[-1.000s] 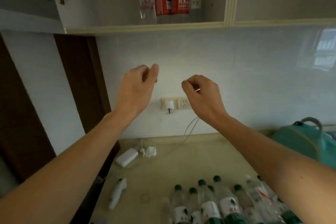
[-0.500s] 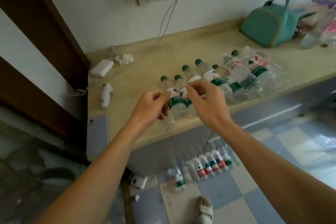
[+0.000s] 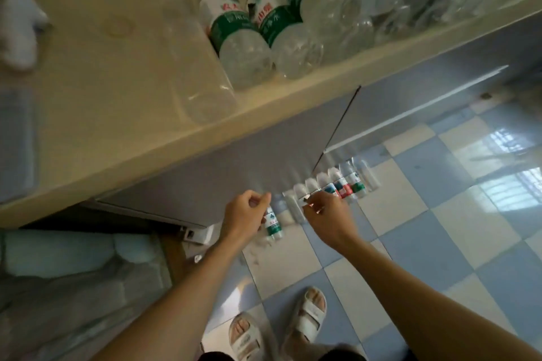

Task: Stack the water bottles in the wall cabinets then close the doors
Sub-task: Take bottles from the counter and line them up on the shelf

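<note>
Several water bottles with red, blue and green labels stand in a row on the tiled floor against the base cabinet. A green-labelled bottle stands apart at the row's left end. My left hand hovers just left of that bottle with fingers curled and thumb against the fingertips, holding nothing. My right hand hovers over the row's left part, fingers curled the same way, nothing visibly in it. More bottles lie on their sides on the beige counter. The wall cabinets are out of view.
The grey base cabinet front runs under the counter edge. A white plug block lies on the floor by the cabinet corner. My sandalled feet stand on blue and cream tiles. A pale bundle fills the lower left.
The view has dropped from the wall cabinet, past the counter, down to the floor. Both hands came down with it, keeping their curled pose, and now hover over the floor bottles.
</note>
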Motion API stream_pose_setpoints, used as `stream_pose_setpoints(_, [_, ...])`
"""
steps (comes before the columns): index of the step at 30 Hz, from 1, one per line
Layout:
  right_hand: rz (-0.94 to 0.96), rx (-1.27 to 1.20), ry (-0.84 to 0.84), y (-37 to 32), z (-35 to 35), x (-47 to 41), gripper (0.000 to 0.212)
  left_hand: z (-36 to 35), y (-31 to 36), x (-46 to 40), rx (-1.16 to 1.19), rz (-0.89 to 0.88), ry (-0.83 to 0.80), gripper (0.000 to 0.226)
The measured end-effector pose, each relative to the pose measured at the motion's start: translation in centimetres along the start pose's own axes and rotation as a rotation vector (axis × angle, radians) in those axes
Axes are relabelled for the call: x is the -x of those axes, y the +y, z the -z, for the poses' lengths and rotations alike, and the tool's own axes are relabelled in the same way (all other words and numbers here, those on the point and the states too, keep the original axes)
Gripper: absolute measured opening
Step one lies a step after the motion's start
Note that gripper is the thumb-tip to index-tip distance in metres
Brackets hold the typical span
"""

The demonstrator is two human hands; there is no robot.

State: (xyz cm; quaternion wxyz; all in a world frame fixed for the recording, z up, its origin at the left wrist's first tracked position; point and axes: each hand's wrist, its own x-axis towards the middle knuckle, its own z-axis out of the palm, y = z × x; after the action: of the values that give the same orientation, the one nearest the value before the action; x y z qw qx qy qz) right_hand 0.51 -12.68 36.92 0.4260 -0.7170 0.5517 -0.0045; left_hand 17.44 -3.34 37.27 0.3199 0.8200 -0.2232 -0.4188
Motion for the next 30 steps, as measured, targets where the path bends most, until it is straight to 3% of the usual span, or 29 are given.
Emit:
stream_pose_setpoints(10, [-0.037,0.035,-0.077,18.2,-15.5,-15.8,0.025,-14.8,-19.1,-17.4,-0.15,0.099,0.064,0.014])
stream_pose_setpoints(15, [-0.065,0.097,-0.061,24.6,-21.5,-22.4,0.016,-19.8,-27.7,-24.2,-0.195,0.171,0.06,0.029])
stream_pose_setpoints(19, [-0.02,0.148,-0.084,27.7,-25.0,-26.9,0.04,-23.1,-32.3,-29.3,-0.196,0.194,0.074,0.049])
stream_pose_setpoints(27, [0.092,0.258,-0.113,30.6,-30.4,-32.2,0.062,-26.9,-35.9,-35.3,-0.11,0.205,0.142,0.065])
stream_pose_setpoints(30, [0.114,0.29,-0.112,31.4,-31.3,-32.2,0.067,-27.7,-36.7,-35.5,-0.103,0.201,0.117,0.084])
